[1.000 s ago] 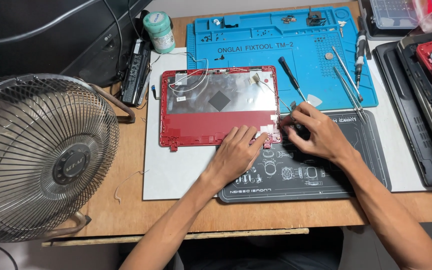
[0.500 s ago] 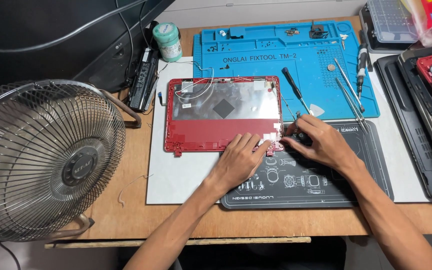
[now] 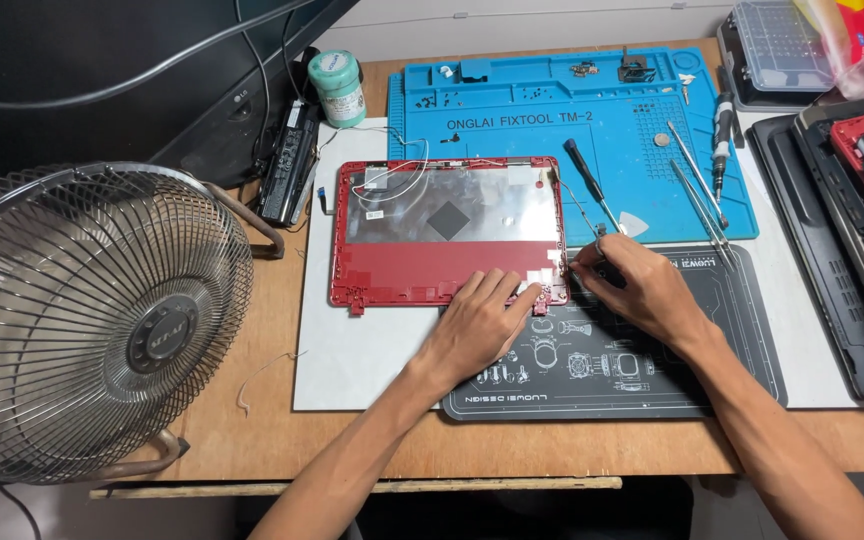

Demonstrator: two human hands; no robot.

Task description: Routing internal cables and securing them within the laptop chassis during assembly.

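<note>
A red laptop lid shell (image 3: pixel 422 270) lies open-side up on a white sheet, with a silvery inner panel and thin wires along its top edge. My left hand (image 3: pixel 477 325) rests flat on its lower right corner, fingers spread by the hinge. My right hand (image 3: pixel 632 285) sits just right of that corner, fingertips pinched together at the hinge area; whatever is between them is too small to see. A black-handled screwdriver (image 3: pixel 592 185) lies just above my right hand.
A blue repair mat (image 3: pixel 512 110) with screws and tweezers (image 3: pixel 697 190) lies behind; a dark mat (image 3: pixel 642 370) lies under my hands. A large fan (image 3: pixel 92 320) stands left. A green tub (image 3: pixel 338 88), a black battery (image 3: pixel 285 165) and laptop parts (image 3: pixel 852 240) sit around.
Both hands stay at the lid's lower right corner. My right hand's fingers have shifted slightly toward the hinge. The camera view has drifted a little.
</note>
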